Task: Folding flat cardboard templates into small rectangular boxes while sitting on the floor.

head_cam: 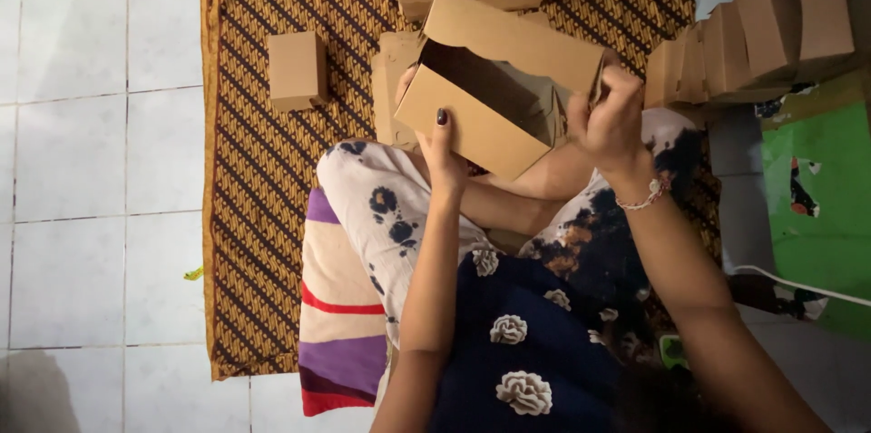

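Person sits cross-legged on patterned mat (263,170). Half-folded brown carton (494,93) held above lap, open side toward camera. Left hand (443,156) braces front wall, thumb pressed flat. Right hand (612,120) fingers pinched closed on side flap. Finished boxes (298,70) lie nearby on mat.

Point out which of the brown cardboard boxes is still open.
The box held in both hands, left hand and right hand: its lid stands up, showing the dark inside. The lone box on the mat is closed.
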